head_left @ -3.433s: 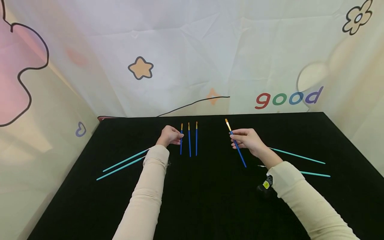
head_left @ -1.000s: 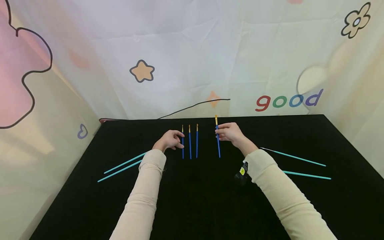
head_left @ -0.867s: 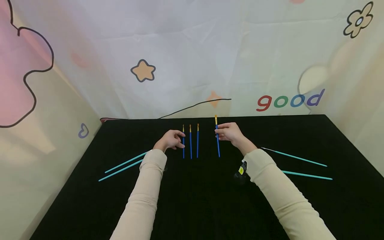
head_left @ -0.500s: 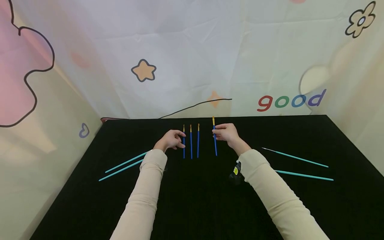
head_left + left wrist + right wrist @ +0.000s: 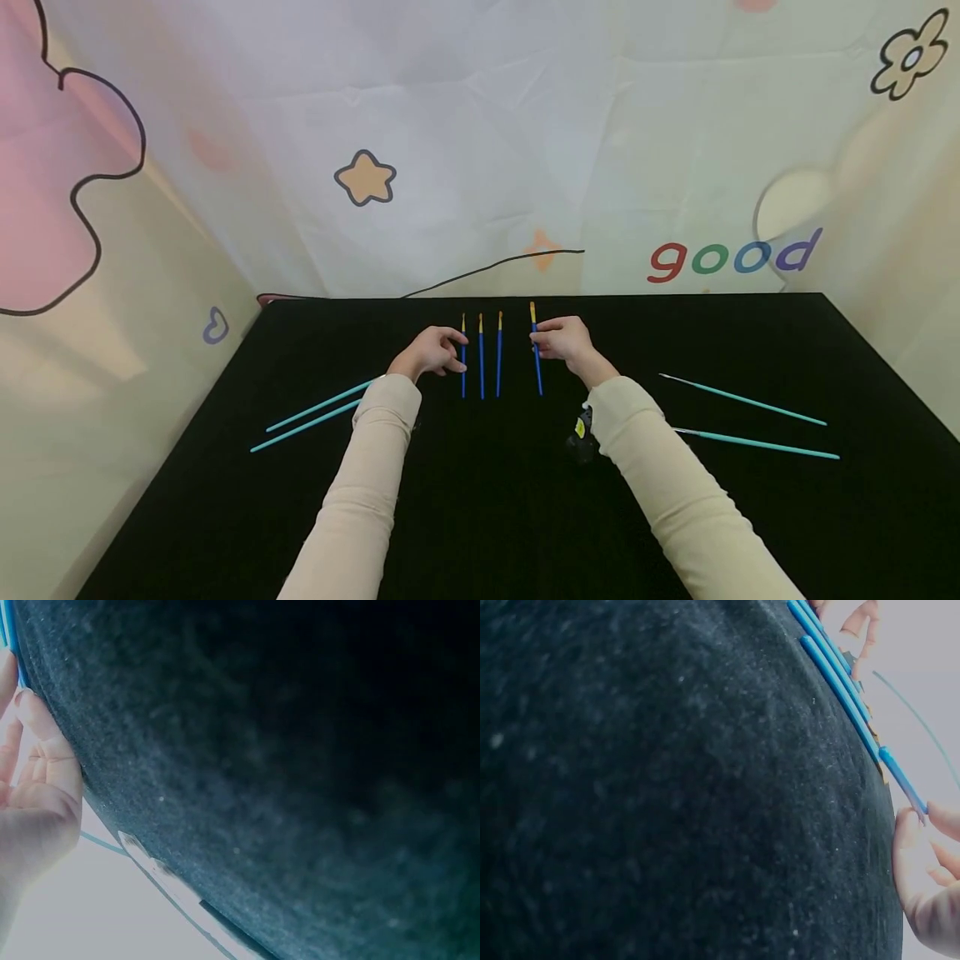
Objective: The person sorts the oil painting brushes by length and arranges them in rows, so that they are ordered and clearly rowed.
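Observation:
Three blue paintbrushes with golden ferrules lie side by side on the black cloth in the head view: the left paintbrush, the middle paintbrush and the right paintbrush. My left hand rests at the left one, thumb and index finger spread apart along its handle. To the right of the row, my right hand pinches a fourth blue paintbrush between thumb and fingers, bristles pointing away from me. The right wrist view shows this held paintbrush close to the row, its far part hidden by the fingers.
Two teal brushes lie slanted at the left, an upper one and a lower one, their far ends behind my left arm. Two more, a far teal brush and a near teal brush, lie at the right. A printed curtain stands behind the table.
My right hand has carried its paintbrush leftward toward the row and lowered it slightly, turning it from slanted to nearly parallel. My left hand's fingers have spread at the left paintbrush.

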`<state>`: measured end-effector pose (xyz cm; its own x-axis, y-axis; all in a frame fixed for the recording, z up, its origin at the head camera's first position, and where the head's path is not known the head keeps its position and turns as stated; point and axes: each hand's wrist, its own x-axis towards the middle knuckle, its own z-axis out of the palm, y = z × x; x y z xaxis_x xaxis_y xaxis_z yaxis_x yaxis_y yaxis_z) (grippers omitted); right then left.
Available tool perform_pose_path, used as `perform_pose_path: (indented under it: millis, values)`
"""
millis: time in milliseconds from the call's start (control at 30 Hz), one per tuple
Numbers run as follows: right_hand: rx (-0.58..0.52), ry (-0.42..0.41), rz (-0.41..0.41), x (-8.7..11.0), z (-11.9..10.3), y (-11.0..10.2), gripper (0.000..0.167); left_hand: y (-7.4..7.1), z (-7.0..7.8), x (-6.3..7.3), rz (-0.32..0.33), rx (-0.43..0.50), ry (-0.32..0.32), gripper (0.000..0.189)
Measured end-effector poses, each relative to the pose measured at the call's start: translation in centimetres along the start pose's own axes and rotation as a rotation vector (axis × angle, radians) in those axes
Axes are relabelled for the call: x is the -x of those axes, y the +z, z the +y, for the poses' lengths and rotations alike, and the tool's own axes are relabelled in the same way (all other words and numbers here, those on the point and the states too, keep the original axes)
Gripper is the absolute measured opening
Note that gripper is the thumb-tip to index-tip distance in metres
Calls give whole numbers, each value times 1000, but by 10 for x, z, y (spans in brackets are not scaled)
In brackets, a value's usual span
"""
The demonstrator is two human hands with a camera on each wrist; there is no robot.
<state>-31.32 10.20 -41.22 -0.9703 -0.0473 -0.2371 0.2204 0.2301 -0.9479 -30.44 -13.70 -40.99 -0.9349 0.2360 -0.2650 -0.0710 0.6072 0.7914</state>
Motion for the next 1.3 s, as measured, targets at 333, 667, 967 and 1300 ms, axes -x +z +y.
perform_pose_path:
  millis: [333, 667, 967, 1300]
  values:
    - [16, 19, -11, -4, 3, 5, 32, 0, 0, 3, -2, 5, 2, 42]
    - [40, 28, -29, -13, 7, 5, 30, 2, -2, 3, 5, 3, -9, 41]
    - [66, 64, 14, -4, -3, 12, 29, -2, -3, 0, -17, 21, -1, 40]
    - [44, 97, 81, -9, -2, 14, 26, 1, 0, 1, 16, 2, -14, 41]
